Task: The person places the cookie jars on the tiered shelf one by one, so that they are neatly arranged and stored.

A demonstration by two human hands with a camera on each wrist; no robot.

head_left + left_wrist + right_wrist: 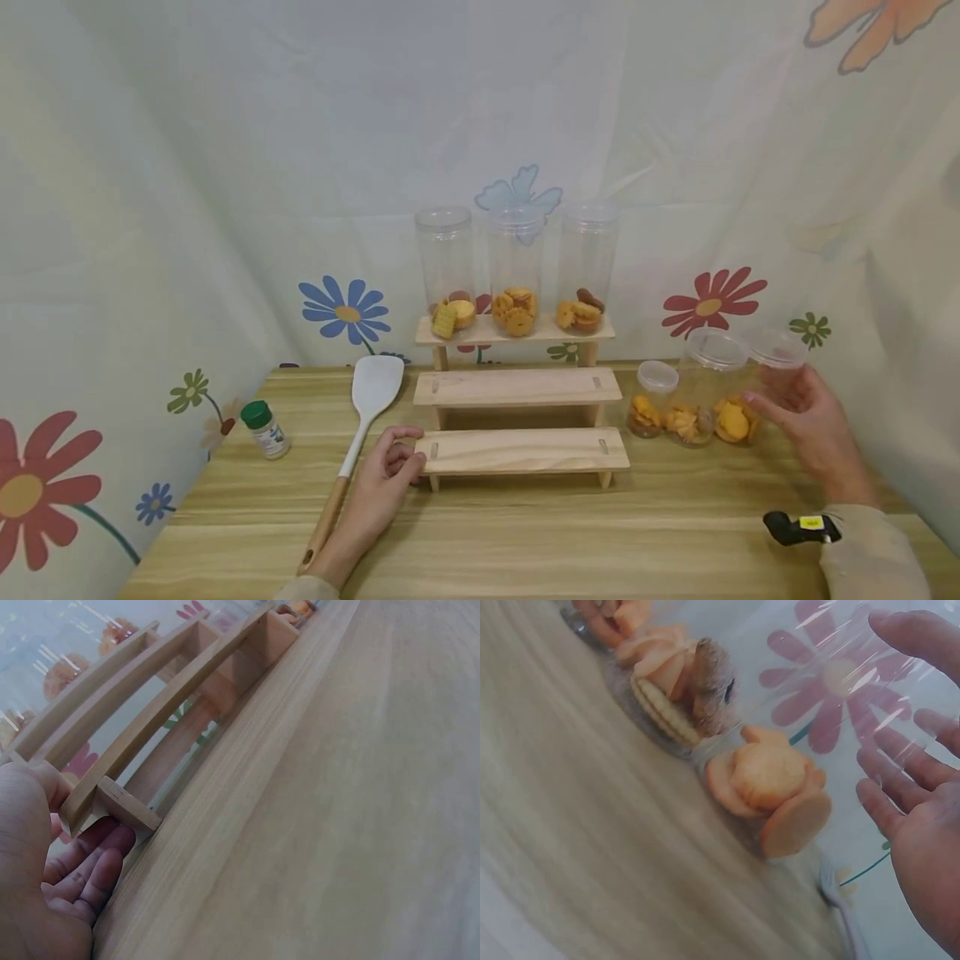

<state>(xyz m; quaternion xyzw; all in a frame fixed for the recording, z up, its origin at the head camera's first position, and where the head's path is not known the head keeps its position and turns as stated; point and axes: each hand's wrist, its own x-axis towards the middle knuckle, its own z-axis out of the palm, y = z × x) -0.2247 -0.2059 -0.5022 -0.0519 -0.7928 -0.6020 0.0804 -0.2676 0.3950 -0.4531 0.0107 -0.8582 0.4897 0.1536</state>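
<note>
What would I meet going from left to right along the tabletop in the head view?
Green-capped bottle, white-headed spatula, three-tier wooden stand, small jar, taller middle jar, rightmost jar, right hand.

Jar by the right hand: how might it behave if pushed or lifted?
The jar is taller than wide, so a high push could tip it. Its shiny, clear sides might be slippery. With cookies only near the bottom, it's probably light.
</note>
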